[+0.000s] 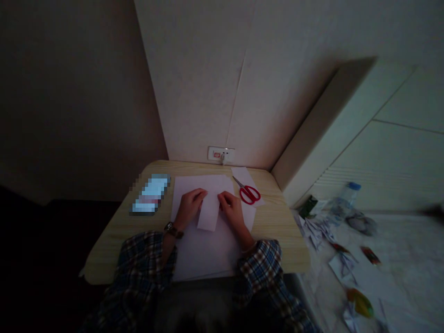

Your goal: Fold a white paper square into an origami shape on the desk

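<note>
Obstacle beside right fingers [226,198]: scissors [246,187]

SLEEVES: I am wearing loose plaid on both arms, checks mixing blue, brown and white | LEFT: my left sleeve [143,252] is ending short of a small watch [169,226], its dark strap [178,234] circling my wrist | RIGHT: my right sleeve [262,261] is showing the same checks

The paper strip [208,215] is looking smooth and matt, the counter [282,236] is showing wood grain, the scissors [244,187] are combining metal blades [237,182] with plastic handles [247,188].
</note>
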Available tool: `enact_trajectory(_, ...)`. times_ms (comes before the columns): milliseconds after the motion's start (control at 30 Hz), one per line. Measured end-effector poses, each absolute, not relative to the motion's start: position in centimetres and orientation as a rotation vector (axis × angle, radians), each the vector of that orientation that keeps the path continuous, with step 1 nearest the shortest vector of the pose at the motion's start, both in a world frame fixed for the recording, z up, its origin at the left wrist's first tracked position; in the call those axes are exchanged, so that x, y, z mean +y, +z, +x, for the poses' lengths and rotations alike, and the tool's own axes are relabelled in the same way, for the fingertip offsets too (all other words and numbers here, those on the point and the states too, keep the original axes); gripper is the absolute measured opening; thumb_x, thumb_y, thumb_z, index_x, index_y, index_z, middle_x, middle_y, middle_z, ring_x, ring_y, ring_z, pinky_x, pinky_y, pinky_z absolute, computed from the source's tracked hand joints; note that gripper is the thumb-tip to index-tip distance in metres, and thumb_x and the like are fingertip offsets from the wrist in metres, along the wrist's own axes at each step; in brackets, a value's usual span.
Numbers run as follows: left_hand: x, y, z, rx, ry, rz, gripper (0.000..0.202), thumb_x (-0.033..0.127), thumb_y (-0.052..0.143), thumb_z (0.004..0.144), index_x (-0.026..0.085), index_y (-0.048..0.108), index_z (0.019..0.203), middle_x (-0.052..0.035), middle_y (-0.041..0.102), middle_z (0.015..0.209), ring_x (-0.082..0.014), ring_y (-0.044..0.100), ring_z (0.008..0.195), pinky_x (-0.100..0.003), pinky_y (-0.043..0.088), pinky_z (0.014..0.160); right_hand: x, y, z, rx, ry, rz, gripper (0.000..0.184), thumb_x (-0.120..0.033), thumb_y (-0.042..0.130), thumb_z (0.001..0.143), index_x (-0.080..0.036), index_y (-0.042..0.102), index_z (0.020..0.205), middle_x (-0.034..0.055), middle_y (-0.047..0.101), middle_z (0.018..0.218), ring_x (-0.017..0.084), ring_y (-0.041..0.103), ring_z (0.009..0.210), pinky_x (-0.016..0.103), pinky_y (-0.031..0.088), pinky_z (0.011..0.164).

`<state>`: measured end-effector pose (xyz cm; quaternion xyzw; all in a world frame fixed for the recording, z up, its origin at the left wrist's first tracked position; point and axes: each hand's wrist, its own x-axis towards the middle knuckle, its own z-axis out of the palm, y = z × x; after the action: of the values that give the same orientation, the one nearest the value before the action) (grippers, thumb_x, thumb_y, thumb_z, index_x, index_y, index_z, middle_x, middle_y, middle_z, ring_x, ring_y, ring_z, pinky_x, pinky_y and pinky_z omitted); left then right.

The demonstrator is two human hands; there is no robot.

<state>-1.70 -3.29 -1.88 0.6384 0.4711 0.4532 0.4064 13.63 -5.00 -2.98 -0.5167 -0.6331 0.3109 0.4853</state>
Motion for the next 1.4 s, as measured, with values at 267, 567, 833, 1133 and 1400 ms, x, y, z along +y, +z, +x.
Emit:
enact_trajectory(267,-3.37,-1.92,-1.90,1.274,1.197,1.638,0.027,0.038,0.049,0.079,0.016,0.057,0.066,0.0051,0.042,0.050,-0.0106,0.040,0.049,-0.022,0.031,0.048,-4.89,-2.93,13.47,-1.595,0.798,-1.248,0.033,-0.036,0.044,0.084,-0.019,0.043,0.055,-0.0045,0.041,0.049,0.010,0.041,0.048,0.022,0.029,0.048)
enact_trajectory(567,-2.81,-2.64,-1.99,1.113,1.160,1.397,0.027,0.041,0.058,0.072,0.014,0.060,0.073,0.0041,0.050,0.056,-0.0088,0.044,0.047,-0.020,0.033,0.044,-4.80,-3.17,13.66,-1.551,0.705,-1.287,0.035,-0.036,0.041,0.085,-0.019,0.042,0.055,-0.0039,0.043,0.050,0.011,0.042,0.049,0.023,0.028,0.049)
enact_trajectory(833,-2.81,-2.09,-2.05,1.102,1.115,1.469,0.024,0.038,0.059,0.071,0.015,0.057,0.063,0.0062,0.044,0.046,-0.0077,0.040,0.043,-0.020,0.032,0.043,-4.95,-2.96,13.70,-1.542,0.653,-1.279,0.035,-0.036,0.041,0.085,-0.020,0.040,0.054,-0.0043,0.041,0.049,0.011,0.040,0.049,0.023,0.027,0.049)
enact_trajectory(1133,-2.90,-2.46,-1.83,1.171,1.193,1.453,0.026,0.040,0.060,0.070,0.015,0.058,0.068,0.0018,0.055,0.060,-0.0105,0.049,0.051,-0.019,0.037,0.043,-4.88,-3.05,13.47,-1.543,0.771,-1.293,0.034,-0.038,0.044,0.084,-0.020,0.040,0.055,-0.0050,0.039,0.050,0.010,0.038,0.049,0.023,0.027,0.047)
enact_trajectory(1400,-2.99,-2.31,-1.73,1.075,1.149,1.452,0.025,0.040,0.058,0.072,0.016,0.059,0.069,0.0038,0.051,0.056,-0.0088,0.045,0.048,-0.020,0.036,0.044,-4.74,-3.37,13.77,-1.504,0.726,-1.270,0.037,-0.040,0.045,0.083,-0.020,0.039,0.054,-0.0046,0.038,0.050,0.011,0.038,0.050,0.024,0.025,0.048)
